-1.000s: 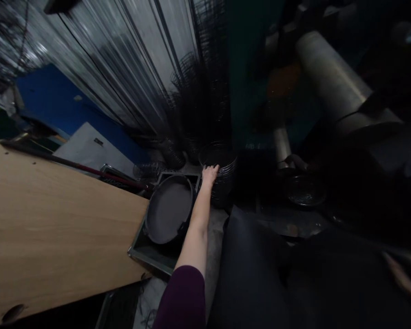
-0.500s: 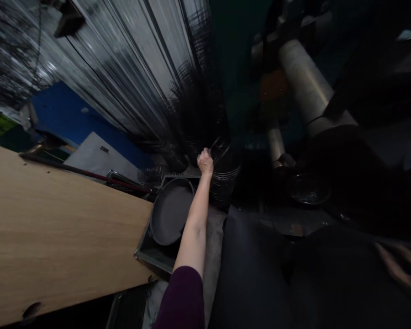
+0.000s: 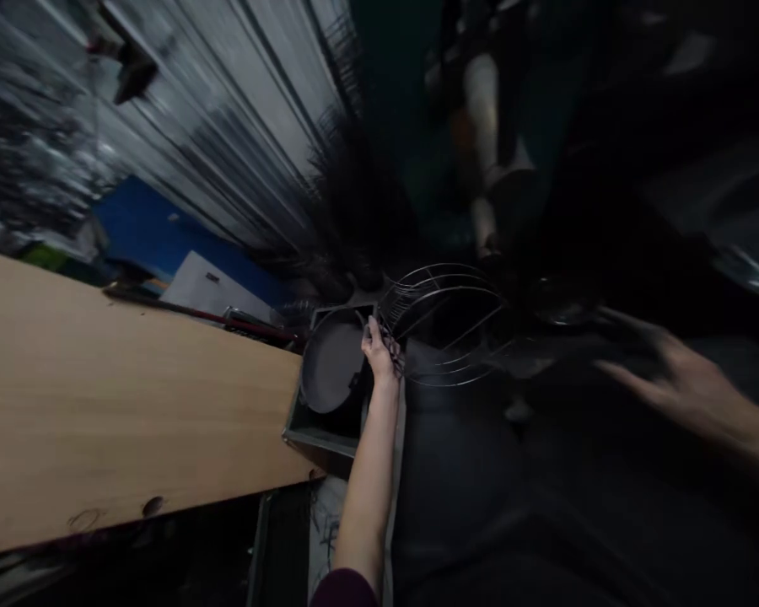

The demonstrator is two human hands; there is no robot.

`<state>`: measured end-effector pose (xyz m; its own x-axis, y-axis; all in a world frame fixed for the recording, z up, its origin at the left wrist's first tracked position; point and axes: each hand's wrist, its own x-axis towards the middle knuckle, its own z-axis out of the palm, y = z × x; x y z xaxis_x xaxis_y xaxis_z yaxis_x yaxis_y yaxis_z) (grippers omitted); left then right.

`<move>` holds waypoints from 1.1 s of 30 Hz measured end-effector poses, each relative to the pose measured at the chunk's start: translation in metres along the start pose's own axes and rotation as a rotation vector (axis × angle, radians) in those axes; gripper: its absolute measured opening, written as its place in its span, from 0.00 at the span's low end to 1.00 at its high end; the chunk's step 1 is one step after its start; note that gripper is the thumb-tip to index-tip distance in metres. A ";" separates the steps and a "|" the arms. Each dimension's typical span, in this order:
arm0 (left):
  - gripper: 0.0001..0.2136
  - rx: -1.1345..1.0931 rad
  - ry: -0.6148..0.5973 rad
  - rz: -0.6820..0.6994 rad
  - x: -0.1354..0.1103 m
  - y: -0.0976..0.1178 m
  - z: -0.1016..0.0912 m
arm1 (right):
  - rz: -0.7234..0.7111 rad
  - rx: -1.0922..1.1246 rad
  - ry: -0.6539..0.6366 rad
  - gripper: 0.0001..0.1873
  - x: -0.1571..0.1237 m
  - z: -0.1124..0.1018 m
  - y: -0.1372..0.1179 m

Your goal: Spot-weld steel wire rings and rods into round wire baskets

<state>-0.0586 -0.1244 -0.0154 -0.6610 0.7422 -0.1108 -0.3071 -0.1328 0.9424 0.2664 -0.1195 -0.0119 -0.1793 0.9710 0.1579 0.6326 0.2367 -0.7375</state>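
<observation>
In the head view my left hand reaches forward, its fingers closed on the near side of a round frame of thin bent metal wires, which looks like a wire grille. The wire frame extends to the right from the hand, over a dark surface. My right hand is off to the right with thumb and fingers apart and nothing visible in it. Ahead of those fingers lies a dark, shiny round part, blurred and dim.
A round grey pan-like container sits in a dark crate left of my left arm. A wooden board spans the left. Machinery with a pale cylinder stands ahead. A blue panel and pale strips are behind.
My left hand has drawn back toward me with the wire frame, pulling it from the dark wire stack ahead. My right hand has moved further into view, up and left.
</observation>
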 end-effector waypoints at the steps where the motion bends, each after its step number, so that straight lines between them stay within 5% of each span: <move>1: 0.25 -0.011 -0.035 -0.035 -0.013 -0.012 0.007 | 0.013 0.071 -0.066 0.44 -0.001 0.002 0.000; 5: 0.27 0.125 -0.192 -0.080 -0.048 -0.048 0.018 | 0.022 0.337 -0.203 0.50 -0.004 -0.006 -0.004; 8: 0.28 0.310 -0.366 0.020 -0.054 -0.045 0.010 | -0.050 0.080 -0.018 0.39 -0.010 -0.010 -0.011; 10: 0.36 0.510 -0.618 0.161 -0.056 -0.037 0.007 | -0.144 -0.217 0.026 0.34 -0.014 -0.004 -0.020; 13: 0.48 0.823 -0.993 0.320 -0.065 -0.033 0.012 | -0.169 -0.454 -0.175 0.32 -0.020 0.010 -0.040; 15: 0.46 0.929 -1.069 0.335 -0.069 -0.039 0.018 | -0.183 -0.396 -0.343 0.36 -0.014 0.013 -0.042; 17: 0.44 0.970 -1.038 0.316 -0.068 -0.046 0.023 | -0.270 -0.205 -0.443 0.42 0.004 -0.003 -0.018; 19: 0.41 0.980 -1.027 0.311 -0.063 -0.050 0.025 | -0.209 -0.102 -0.324 0.37 0.022 -0.040 0.029; 22: 0.36 0.977 -0.996 0.335 -0.061 -0.045 0.022 | 0.323 -0.432 0.055 0.21 0.044 -0.109 0.116; 24: 0.34 0.989 -0.914 0.350 -0.066 -0.040 0.021 | 0.550 -0.562 -0.039 0.17 0.059 -0.140 0.168; 28: 0.31 1.061 -0.883 0.333 -0.077 -0.039 0.024 | 0.563 -0.511 -0.258 0.05 0.082 -0.153 0.220; 33: 0.36 1.097 -1.005 0.260 -0.078 -0.033 0.023 | 0.449 -0.477 -0.307 0.10 0.086 -0.149 0.219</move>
<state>0.0194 -0.1627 -0.0308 0.2545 0.9637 -0.0809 0.6900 -0.1223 0.7134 0.5016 0.0202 -0.0622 0.0157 0.9417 -0.3361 0.9424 -0.1263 -0.3098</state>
